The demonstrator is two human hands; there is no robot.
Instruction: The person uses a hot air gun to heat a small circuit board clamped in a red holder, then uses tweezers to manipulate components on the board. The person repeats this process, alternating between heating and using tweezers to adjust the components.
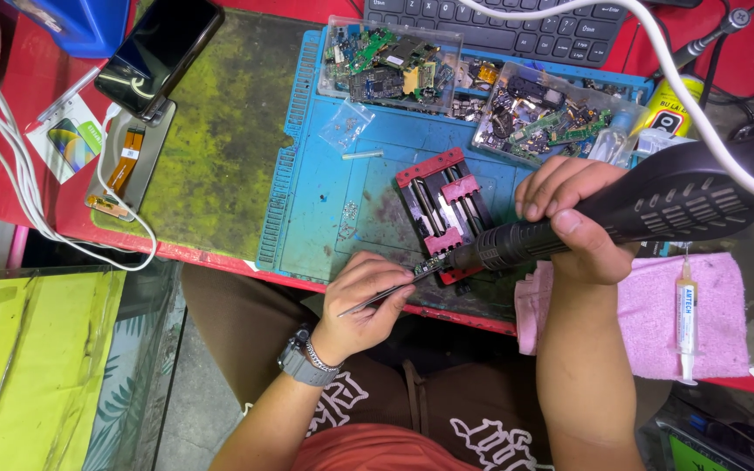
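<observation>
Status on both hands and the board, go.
Left hand grips tweezers on small board. Right hand holds hot-air gun, nozzle at board. Red clamp beside it, nothing blocking.

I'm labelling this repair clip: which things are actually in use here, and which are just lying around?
In use:
left hand holding tweezers
right hand holding hot-air gun
small circuit board
red clamp holder

Lying about:
phone
keyboard
parts trays
syringe on pink cloth
</observation>
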